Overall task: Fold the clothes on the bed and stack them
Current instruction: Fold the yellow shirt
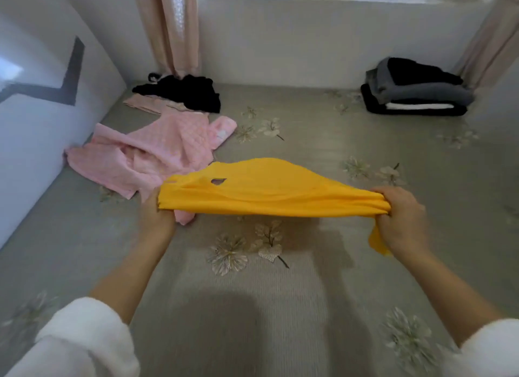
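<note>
Head: left hand, right hand, fists on garment

Soft daylight, slight blur, wide-angle distortion

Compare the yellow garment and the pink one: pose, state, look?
1. The yellow garment is held off the bed, stretched between the left hand and right hand; the pink garment lies on the bed, untouched.
2. The yellow garment is gathered into a taut band; the pink garment sprawls rumpled.
3. The yellow garment looks plain; the pink garment looks quilted.
Shared: neither is on the folded stack yet.
</note>
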Available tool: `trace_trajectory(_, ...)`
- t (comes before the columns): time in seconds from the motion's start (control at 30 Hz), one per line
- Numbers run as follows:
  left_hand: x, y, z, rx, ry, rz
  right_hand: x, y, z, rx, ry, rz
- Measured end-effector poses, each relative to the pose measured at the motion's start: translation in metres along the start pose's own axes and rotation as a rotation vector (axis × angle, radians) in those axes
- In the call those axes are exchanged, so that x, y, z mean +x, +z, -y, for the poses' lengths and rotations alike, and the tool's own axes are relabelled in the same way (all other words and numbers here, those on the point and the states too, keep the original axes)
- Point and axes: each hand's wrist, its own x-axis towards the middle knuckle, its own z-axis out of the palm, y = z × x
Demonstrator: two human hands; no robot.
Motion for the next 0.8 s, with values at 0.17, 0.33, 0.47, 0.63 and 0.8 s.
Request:
trace_trajectory(0.17, -0.044, 0.009, 0.114, 0.35, -0.077, 0.111, -0.074, 0.075, -0.054, -0.17, -0.074, 0.129)
trace_trajectory(0.33, -0.079, 0.009, 0.243, 0.704, -0.237, 0.349, -0.151, 0.139, -0.108, -0.393, -0.22, 0.419)
trace_trajectory(0.47, -0.115, 0.004, 0.305, 0.941, -0.289, 0.616, -0.212, 0.174, -0.133, -0.549, -0.209, 0.617)
trace_trajectory(0.63, -0.149, 0.002, 0.317, 1.227, -0.439, 0.676, -0.264, 0.186, -0.149, -0.596, -0.15, 0.813)
trace_trajectory(0.8, -0.161, 0.037, 0.303, 1.125, -0.135, 0.493, -0.257, 0.192, -0.117, -0.389, 0.073, 0.929)
